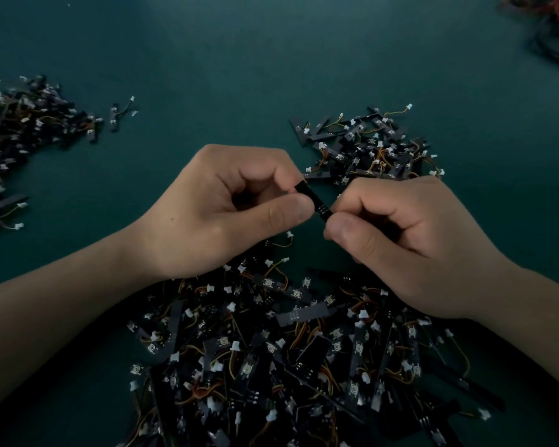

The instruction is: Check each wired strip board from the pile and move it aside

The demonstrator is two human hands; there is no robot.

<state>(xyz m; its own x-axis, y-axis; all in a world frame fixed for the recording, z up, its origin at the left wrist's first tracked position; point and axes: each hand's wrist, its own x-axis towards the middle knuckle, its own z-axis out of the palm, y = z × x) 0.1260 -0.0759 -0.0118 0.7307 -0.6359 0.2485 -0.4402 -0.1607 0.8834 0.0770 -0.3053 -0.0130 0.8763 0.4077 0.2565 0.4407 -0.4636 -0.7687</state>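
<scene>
Heaped closest lay a big pile of black strip boards (288, 366) with white plugs and thin orange wires, on the dark green bench (207, 59). Above it, both hands pinched one small black strip board (317, 203): the left hand (220, 208) held its far end and the right hand (410, 240) its near end. A smaller pile (368, 146) lay just behind the hands. A third pile (23, 133) sat well apart on the left.

A dark teal tabletop (226, 53) is spread across the whole view, dimly lit. A blurred cable tangle (552, 30) is glimpsed far right.
</scene>
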